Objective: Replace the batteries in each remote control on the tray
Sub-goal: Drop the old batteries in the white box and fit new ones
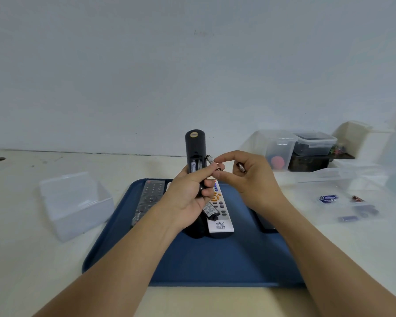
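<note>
My left hand (188, 193) grips a black remote (195, 147) upright above the blue tray (215, 259), its back toward me and its battery bay open with two slots showing. My right hand (249, 177) pinches a battery (212, 161) between thumb and forefinger right beside the open bay. A second battery (241, 167) sits tucked in the same hand's palm. On the tray lie a white remote (220, 213) with coloured buttons, a black remote in plastic wrap (149, 197) at the left, and a dark piece (209, 211) under my left hand.
An open clear plastic box (76, 204) stands left of the tray. Loose batteries (328, 199) and clear packaging lie on the table at the right. Stacked plastic containers (306, 149) stand at the back right against the wall.
</note>
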Demonstrator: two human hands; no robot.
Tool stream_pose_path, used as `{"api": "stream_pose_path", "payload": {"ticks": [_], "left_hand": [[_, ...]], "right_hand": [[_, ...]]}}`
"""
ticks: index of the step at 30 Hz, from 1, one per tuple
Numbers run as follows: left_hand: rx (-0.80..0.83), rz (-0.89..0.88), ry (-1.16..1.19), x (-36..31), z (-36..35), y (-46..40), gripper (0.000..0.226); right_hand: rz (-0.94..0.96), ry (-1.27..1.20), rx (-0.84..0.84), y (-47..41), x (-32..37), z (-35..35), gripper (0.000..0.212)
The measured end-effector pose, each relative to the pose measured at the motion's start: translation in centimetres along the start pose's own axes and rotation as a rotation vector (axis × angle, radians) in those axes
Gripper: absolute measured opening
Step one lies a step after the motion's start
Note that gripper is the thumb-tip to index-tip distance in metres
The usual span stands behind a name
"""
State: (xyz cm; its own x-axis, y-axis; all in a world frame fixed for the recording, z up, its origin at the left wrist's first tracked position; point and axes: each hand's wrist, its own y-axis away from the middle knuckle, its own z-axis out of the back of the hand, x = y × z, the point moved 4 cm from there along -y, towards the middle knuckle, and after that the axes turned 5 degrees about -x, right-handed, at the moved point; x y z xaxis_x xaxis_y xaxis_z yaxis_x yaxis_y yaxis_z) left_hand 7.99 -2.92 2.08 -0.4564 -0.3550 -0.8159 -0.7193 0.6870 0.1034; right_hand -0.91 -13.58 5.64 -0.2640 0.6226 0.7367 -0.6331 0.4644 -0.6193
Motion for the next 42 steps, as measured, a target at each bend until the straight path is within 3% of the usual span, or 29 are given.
{"api": "stream_pose_path", "payload": {"ticks": [3,5,8,11,16,30,34,42], "left_hand": [[-0.012,-0.026,-0.012,-0.3,-0.2,-0.1,0.025],[-0.012,-0.032,-0.057,-0.6,-0.3,-0.1,0.041],[0.03,-0.055,-0.108,-0.7,-0.3,0.1,0.064],[0.085,-0.083,-0.149,-0.5,-0.6,0.3,0.056],[0.074,-0.051,-0.173,0.2,-1.0,0.6,0.031],[0.061,-0.042,-0.126,0.7,-1.0,0.5,0.033],[0.038,-0.042,-0.108,0.8,-1.3,0.8,0.046],[0.018,-0.04,-0.105,0.7,-1.4,1.4,0.035]], "right_hand": [[0.046,0.019,-0.051,0.1,0.5,0.2,0.008],[0.045,-0.005,-0.101,-0.2,0.6,0.6,0.009],[0.037,-0.007,-0.043,-0.5,0.7,1.1,0.011],[0.028,0.034,0.068,-0.4,0.8,0.7,0.011],[0.027,-0.032,0.05,-0.2,1.1,0.1,0.009],[-0.078,-0.17,-0.143,1.5,2.4,-0.8,0.011],[-0.055,-0.143,-0.158,1.6,2.4,-0.8,0.013],[0.009,0.03,-0.151,1.2,1.3,-1.4,0.004]]}}
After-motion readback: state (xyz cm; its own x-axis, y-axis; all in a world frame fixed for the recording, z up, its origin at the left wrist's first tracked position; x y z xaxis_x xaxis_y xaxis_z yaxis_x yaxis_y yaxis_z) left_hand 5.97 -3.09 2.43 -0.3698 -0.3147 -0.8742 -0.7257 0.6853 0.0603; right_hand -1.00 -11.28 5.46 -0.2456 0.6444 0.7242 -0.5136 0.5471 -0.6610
